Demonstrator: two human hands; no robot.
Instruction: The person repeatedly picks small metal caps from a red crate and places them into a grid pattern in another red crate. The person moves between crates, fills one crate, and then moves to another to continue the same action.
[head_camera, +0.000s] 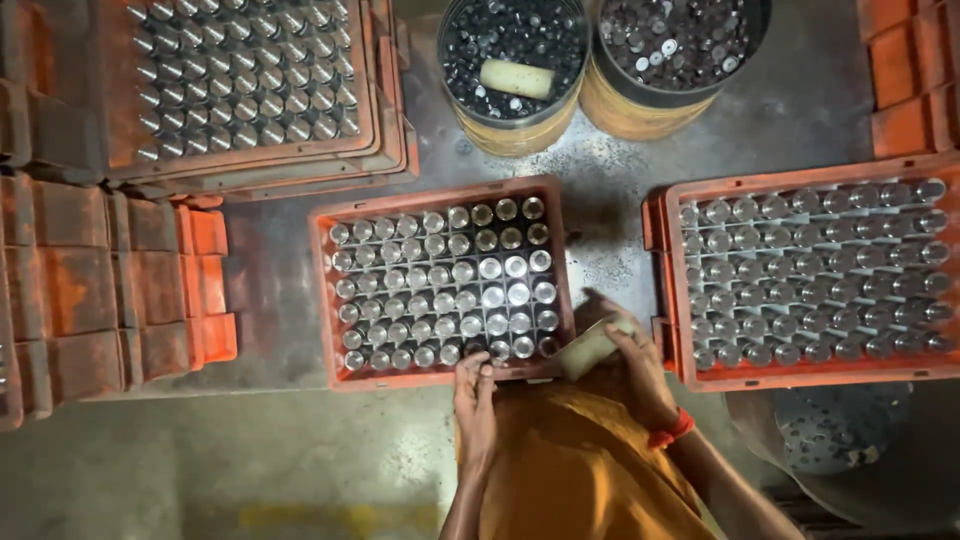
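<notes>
Left hand (474, 385), fingers narrowly pinched at the near rim of the middle orange crate (325, 300) of metal cylinders (440, 290), should steady it while right hand (632, 350) holds a pale cylindrical piece (588, 350).

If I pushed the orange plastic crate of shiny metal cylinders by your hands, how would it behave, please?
The orange plastic crate is probably heavy: metal cylinders nearly fill it. It would likely slide stiffly rather than tip, being low and wide. The upright cylinders should stay put in their grid.
</notes>
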